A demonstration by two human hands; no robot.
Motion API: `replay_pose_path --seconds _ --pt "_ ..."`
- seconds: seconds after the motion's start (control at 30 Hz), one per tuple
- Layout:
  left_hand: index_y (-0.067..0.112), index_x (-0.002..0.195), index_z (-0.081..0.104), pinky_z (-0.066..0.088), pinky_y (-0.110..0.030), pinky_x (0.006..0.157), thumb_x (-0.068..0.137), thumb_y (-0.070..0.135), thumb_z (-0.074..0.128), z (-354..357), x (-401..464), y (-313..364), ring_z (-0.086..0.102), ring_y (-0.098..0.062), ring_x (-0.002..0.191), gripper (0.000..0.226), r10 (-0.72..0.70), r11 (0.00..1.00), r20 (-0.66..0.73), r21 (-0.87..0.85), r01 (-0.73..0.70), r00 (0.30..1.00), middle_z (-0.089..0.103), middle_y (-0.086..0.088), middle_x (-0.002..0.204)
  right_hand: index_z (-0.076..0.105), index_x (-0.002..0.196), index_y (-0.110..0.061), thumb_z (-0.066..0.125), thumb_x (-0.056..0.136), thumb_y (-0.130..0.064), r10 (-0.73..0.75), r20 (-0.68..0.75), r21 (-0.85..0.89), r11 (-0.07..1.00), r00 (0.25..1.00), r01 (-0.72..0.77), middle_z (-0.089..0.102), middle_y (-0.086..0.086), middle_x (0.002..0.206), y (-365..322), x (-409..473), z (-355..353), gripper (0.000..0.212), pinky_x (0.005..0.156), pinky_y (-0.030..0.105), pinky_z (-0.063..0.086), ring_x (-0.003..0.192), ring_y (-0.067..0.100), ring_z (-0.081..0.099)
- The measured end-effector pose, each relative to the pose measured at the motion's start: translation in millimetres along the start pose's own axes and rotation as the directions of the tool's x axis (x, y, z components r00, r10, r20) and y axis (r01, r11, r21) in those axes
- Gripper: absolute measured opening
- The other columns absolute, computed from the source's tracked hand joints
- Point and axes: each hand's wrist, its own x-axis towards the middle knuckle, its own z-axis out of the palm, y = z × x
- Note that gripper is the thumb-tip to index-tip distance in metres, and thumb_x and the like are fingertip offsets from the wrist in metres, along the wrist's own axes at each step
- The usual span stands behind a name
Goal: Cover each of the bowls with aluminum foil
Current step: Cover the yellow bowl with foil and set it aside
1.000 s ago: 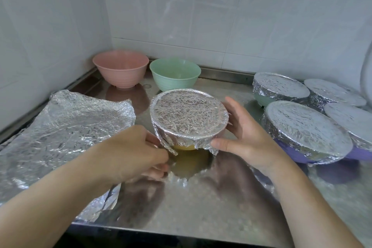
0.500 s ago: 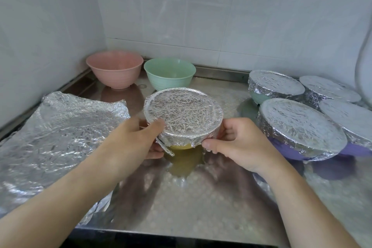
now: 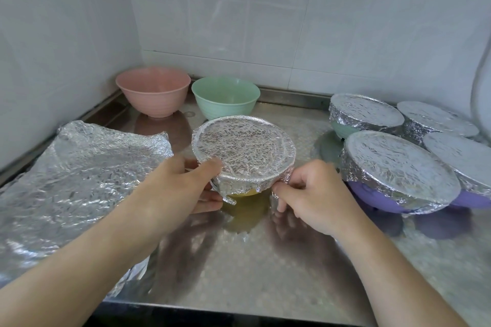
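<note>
Both hands crimp foil under the yellow bowl's rim: left hand gripping its side, right hand pinching the skirt. Next, I'd say, the pink bowl needs the spare foil sheet.

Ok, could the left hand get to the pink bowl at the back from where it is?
Probably yes. The left hand would first have to let go of the foil-covered bowl; the pink bowl stands uncovered behind it to the left, with only bare counter between.
</note>
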Motion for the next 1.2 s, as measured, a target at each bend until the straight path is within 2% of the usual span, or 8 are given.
replay_pose_path --seconds 0.23,0.4,0.57,0.7,0.8,1.0,1.1,1.2 --pt "0.002 0.110 0.063 0.065 -0.039 0.073 0.093 0.032 0.074 1 3 -4 0.077 -0.031 0.080 0.037 0.011 1.000 0.006 -0.028 -0.011 1.000 0.067 -0.028 0.108 0.062 0.054 -0.002 0.055 0.096 -0.026 -0.107 -0.043 -0.251 0.963 0.993 0.093 0.066 -0.003 0.048 0 0 8 0.049 0.059 0.036 0.058 0.046 0.018 0.064" --pt "0.001 0.112 0.062 0.064 -0.036 0.069 0.094 0.030 0.073 2 3 -4 0.078 -0.030 0.079 0.036 0.014 0.999 0.013 -0.042 -0.014 1.000 0.067 -0.031 0.112 0.060 0.051 -0.007 0.059 0.093 -0.026 -0.215 -0.035 -0.407 0.895 0.976 0.183 0.058 -0.018 0.042 -2 -4 9 0.046 0.046 0.017 0.032 0.052 0.009 0.060" --pt "0.002 0.109 0.062 0.064 -0.037 0.069 0.095 0.030 0.072 3 2 -4 0.076 -0.029 0.077 0.033 0.021 0.999 0.007 -0.044 -0.020 1.000 0.065 -0.034 0.114 0.062 0.061 -0.009 0.050 0.081 -0.043 -0.312 -0.012 -0.482 0.834 0.950 0.268 0.058 0.000 0.050 3 -2 10 0.041 0.053 0.034 0.045 0.053 0.022 0.054" --pt "0.000 0.112 0.061 0.065 -0.038 0.069 0.095 0.030 0.072 3 2 -4 0.076 -0.030 0.077 0.036 0.014 0.998 0.013 -0.057 -0.013 1.000 0.064 -0.030 0.107 0.067 0.069 -0.010 0.044 0.077 -0.038 -0.313 0.042 -0.438 0.848 0.949 0.299 0.063 0.004 0.060 8 2 7 0.036 0.061 0.041 0.050 0.059 0.023 0.056" --pt "-0.002 0.114 0.062 0.065 -0.037 0.067 0.095 0.029 0.072 1 0 -2 0.077 -0.033 0.081 0.038 0.010 0.999 0.019 -0.049 -0.009 1.000 0.063 -0.026 0.097 0.066 0.067 -0.014 0.057 0.088 -0.037 -0.313 0.064 -0.390 0.866 0.947 0.313 0.066 -0.004 0.063 14 3 1 0.033 0.062 0.037 0.051 0.061 0.017 0.059" --pt "0.000 0.108 0.065 0.065 -0.034 0.066 0.095 0.031 0.071 -1 -2 -1 0.077 -0.036 0.086 0.034 0.003 1.000 0.030 -0.017 -0.003 1.000 0.068 -0.033 0.113 0.059 0.069 -0.021 0.090 0.083 -0.019 -0.313 -0.192 -0.172 0.944 0.930 0.283 0.062 -0.008 0.060 21 2 -18 0.034 0.051 0.019 0.041 0.048 0.010 0.053" --pt "0.001 0.107 0.066 0.065 -0.034 0.067 0.095 0.032 0.072 -2 -2 -1 0.078 -0.034 0.085 0.034 0.002 1.000 0.033 -0.020 -0.001 0.999 0.067 -0.033 0.113 0.060 0.085 -0.024 0.086 0.082 0.002 -0.317 -0.258 0.096 0.932 0.913 0.351 0.069 -0.001 0.077 19 3 -20 0.036 0.060 0.032 0.054 0.063 0.019 0.068" --pt "-0.003 0.108 0.064 0.065 -0.034 0.065 0.096 0.027 0.071 -1 -3 2 0.076 -0.034 0.085 0.033 -0.003 0.999 0.029 -0.032 0.003 1.000 0.064 -0.031 0.101 0.073 0.091 -0.028 0.082 0.082 0.011 -0.330 -0.275 0.178 0.906 0.903 0.385 0.072 -0.001 0.081 17 5 -16 0.041 0.065 0.038 0.059 0.068 0.021 0.074"
